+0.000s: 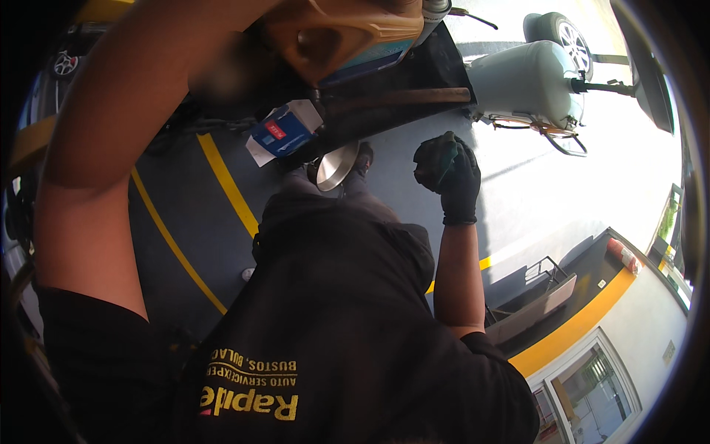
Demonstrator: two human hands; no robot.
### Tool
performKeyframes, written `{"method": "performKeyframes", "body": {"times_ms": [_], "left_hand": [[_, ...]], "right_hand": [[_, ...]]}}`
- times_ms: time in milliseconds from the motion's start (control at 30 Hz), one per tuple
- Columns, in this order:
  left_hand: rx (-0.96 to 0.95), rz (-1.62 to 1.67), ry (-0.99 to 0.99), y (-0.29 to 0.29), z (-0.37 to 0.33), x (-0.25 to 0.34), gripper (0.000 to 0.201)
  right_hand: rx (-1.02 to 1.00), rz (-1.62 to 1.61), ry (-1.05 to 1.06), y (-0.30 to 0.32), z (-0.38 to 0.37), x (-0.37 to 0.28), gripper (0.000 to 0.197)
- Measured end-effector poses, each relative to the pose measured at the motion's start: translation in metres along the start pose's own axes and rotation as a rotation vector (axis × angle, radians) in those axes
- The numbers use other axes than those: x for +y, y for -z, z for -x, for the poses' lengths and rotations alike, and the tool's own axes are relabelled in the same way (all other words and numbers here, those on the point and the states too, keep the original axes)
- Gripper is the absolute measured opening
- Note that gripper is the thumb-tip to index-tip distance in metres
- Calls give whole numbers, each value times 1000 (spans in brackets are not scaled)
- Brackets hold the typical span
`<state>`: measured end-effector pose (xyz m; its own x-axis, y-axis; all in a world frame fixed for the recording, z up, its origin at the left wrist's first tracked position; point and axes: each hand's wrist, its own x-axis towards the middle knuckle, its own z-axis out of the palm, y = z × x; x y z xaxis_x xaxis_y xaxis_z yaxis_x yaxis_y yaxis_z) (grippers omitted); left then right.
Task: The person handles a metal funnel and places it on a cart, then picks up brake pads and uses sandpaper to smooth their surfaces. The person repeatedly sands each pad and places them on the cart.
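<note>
My right hand [460, 185], in a black glove, is held out at the middle right with its fingers closed on a crumpled dark greenish cloth [435, 164]. My bare left forearm [159, 81] reaches up and across the upper left. It leaves the picture at the top edge, and the left hand lies beyond the frame. To the right of that forearm, a gold-brown plastic jug [347, 33] stands on a black stand [436, 70]. Nearer to me is a blue and white carton [285, 133] with its flaps open. A shiny metal pan [338, 166] shows below the stand's edge, above my feet.
A brown bar [403, 98] lies along the stand, and a spray can [435, 13] is beside the jug. A pale tank [529, 85] stands at the upper right, near a car wheel [571, 43]. Yellow lines [225, 181] mark the grey floor. A red cylinder [623, 255] is by the wall.
</note>
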<state>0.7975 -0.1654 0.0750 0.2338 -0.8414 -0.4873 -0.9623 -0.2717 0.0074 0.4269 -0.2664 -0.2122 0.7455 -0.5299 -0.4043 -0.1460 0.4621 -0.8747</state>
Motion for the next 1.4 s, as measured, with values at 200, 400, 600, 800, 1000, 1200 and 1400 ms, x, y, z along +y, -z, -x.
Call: {"method": "performKeyframes", "body": {"times_ms": [200, 400, 600, 800, 1000, 1200, 1400], "left_hand": [[348, -19, -186, -61, -34, -20, 67], [356, -6, -88, -65, -21, -6, 59], [361, -35, -45, -63, -19, -2, 52], [365, -39, -10, -66, -17, 2, 46], [340, -76, 30, -62, -19, 5, 43], [353, -113, 48, -67, -17, 4, 42], [561, 83, -205, -78, 2, -18, 34]], "right_hand": [[-41, 169, 184, -4, -2, 1, 48], [-42, -221, -127, -3, -1, -10, 50], [-45, 52, 125, -2, -5, 3, 49], [-75, -44, 19, -10, -4, -11, 45], [-33, 112, 58, 3, -8, -3, 35], [-69, 626, 403, -23, 4, -15, 40], [-253, 861, 563, -66, -1, -61, 37]]}}
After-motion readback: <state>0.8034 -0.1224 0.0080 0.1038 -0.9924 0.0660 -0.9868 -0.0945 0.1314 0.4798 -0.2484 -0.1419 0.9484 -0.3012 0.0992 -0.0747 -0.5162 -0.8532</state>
